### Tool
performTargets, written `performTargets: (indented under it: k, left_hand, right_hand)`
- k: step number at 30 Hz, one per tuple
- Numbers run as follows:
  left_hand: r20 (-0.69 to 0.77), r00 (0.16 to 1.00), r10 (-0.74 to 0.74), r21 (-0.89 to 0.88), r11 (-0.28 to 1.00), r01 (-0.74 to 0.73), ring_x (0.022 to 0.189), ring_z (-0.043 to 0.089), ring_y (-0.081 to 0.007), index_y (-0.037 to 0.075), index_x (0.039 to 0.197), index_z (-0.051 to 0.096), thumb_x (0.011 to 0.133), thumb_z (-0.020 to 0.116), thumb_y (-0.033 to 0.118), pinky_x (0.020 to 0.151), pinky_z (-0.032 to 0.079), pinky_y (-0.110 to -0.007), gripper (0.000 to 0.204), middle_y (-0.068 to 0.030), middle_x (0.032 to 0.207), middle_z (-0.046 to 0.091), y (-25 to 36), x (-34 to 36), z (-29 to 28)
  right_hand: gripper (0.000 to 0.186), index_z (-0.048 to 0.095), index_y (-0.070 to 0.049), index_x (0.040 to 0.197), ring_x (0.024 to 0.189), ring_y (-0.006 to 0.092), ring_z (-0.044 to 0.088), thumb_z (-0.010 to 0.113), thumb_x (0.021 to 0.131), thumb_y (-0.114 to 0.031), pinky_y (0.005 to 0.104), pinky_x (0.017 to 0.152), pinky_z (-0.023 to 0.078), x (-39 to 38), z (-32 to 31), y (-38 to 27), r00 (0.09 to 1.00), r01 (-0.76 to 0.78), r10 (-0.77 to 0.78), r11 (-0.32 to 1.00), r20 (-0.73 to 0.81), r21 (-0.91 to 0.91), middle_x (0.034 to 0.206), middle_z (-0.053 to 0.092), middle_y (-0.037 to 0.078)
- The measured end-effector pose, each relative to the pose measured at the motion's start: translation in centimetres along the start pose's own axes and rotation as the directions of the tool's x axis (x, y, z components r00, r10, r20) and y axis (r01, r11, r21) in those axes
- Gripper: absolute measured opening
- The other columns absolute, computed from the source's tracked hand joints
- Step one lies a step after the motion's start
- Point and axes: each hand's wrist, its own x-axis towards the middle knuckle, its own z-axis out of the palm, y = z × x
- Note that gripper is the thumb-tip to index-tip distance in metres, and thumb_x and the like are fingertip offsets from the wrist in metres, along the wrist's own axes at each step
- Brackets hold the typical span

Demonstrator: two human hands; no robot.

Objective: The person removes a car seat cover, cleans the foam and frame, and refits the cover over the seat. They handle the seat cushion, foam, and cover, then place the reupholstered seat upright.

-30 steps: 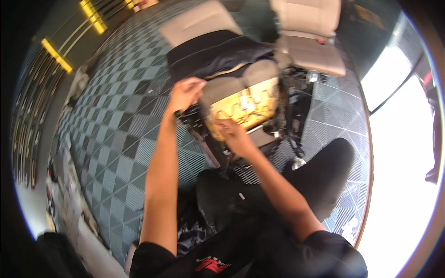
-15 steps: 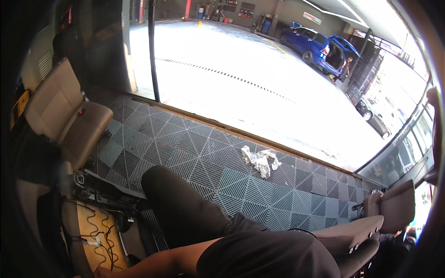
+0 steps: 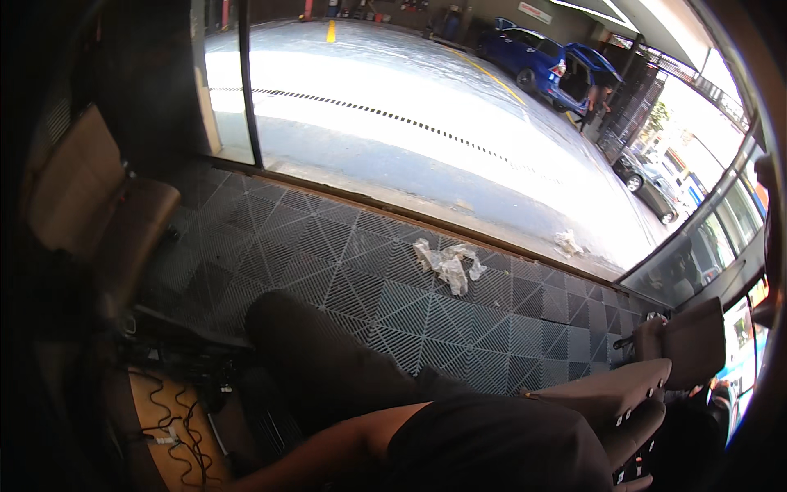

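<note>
One of my bare forearms (image 3: 336, 451), apparently the right, reaches out of a black sleeve (image 3: 492, 435) toward the lower left. Its hand lies beyond the picture's lower edge, so what it holds or touches is hidden. My other hand is out of sight too. Nearest to the forearm is a tan panel (image 3: 152, 402) with wavy black wires (image 3: 193, 439) and a small white connector (image 3: 166, 435) on it. Dark metal seat rails (image 3: 180, 348) run just above this panel, deep in shadow. My bent knee (image 3: 283, 324), in dark trousers, stands beside them.
Brown seats stand at the left (image 3: 135, 213) and right (image 3: 602, 389). Crumpled white plastic (image 3: 451, 266) lies on the grey tiled floor (image 3: 344, 262). Past a door sill (image 3: 393, 217), a blue car (image 3: 529, 57) with its tailgate raised has a person (image 3: 594, 107) beside it.
My view has shifted, and the scene sits slightly left and higher. The hand at the lower left edge has slipped out of the picture. The seats and interior look darker.
</note>
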Motion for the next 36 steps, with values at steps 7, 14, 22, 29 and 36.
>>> performTargets:
  k: [7, 14, 22, 29, 36]
  left_hand:
    - [-0.064, 0.913, -0.403, -0.428, 0.837, 0.340, 0.096, 0.063, -0.0130, 0.007, 0.115, 0.060, 0.105, 0.065, 0.017, 0.076, 0.051, -0.029, 0.015, -0.0067, 0.130, 0.061, 0.9, -2.0, -0.3]
    - [-0.244, 0.811, -0.531, -0.495, 0.788, 0.367, 0.079, 0.065, -0.0105, 0.006, 0.107, 0.060, 0.104, 0.057, 0.009, 0.063, 0.051, -0.025, 0.006, -0.0053, 0.109, 0.066, 3.1, -0.6, -0.8]
    - [-0.052, 0.937, -0.346, -0.127, 0.933, 0.338, 0.092, 0.065, -0.0151, 0.005, 0.112, 0.063, 0.097, 0.071, 0.013, 0.079, 0.052, -0.032, 0.019, -0.0064, 0.109, 0.065, 5.0, 5.8, -1.6]
    - [0.590, 0.626, -0.510, 0.375, 0.860, 0.347, 0.161, 0.007, -0.0494, 0.025, 0.172, 0.001, 0.080, 0.077, 0.072, 0.128, 0.020, -0.060, 0.128, -0.0310, 0.174, 0.000, 5.4, 12.1, 0.8]
    - [0.619, 0.629, -0.470, 0.251, 0.877, 0.409, 0.162, -0.010, -0.0450, 0.027, 0.171, -0.005, 0.075, 0.077, 0.081, 0.130, 0.006, -0.060, 0.137, -0.0298, 0.174, -0.010, 3.4, 10.2, 1.2]
  right_hand:
    - [0.033, 0.063, -0.006, 0.128, 0.065, 0.0045, 0.052, 0.059, 0.110, -0.034, 0.0240, 0.058, 0.046, -13.3, -6.3, -6.4, 0.993, 0.101, -0.093, 0.989, 0.073, -0.110, 0.082, 0.056, -0.003]
    - [0.029, 0.075, -0.002, 0.089, 0.060, 0.0046, 0.044, 0.065, 0.108, -0.022, 0.0231, 0.056, 0.038, -22.1, -10.1, -11.5, 0.993, 0.114, -0.115, 0.987, -0.006, -0.111, 0.071, 0.059, -0.003]
    - [0.041, 0.070, 0.003, 0.121, 0.103, 0.0249, 0.071, 0.071, 0.104, -0.034, 0.0383, 0.086, 0.057, -20.2, -12.1, -12.4, 0.985, -0.175, 0.060, 0.349, -0.165, -0.920, 0.112, 0.070, 0.014]
    - [0.062, 0.050, 0.006, 0.149, 0.087, 0.0163, 0.070, 0.068, 0.105, -0.034, 0.0295, 0.073, 0.057, -2.0, -15.6, -11.8, 0.888, 0.084, -0.311, 0.835, -0.340, -0.544, 0.105, 0.070, 0.012]
    - [0.039, 0.062, 0.002, 0.126, 0.058, 0.0154, 0.064, 0.067, 0.102, -0.029, 0.0294, 0.053, 0.050, 11.2, -21.2, -8.4, 0.662, -0.042, -0.548, 0.654, -0.511, -0.755, 0.081, 0.066, 0.008]
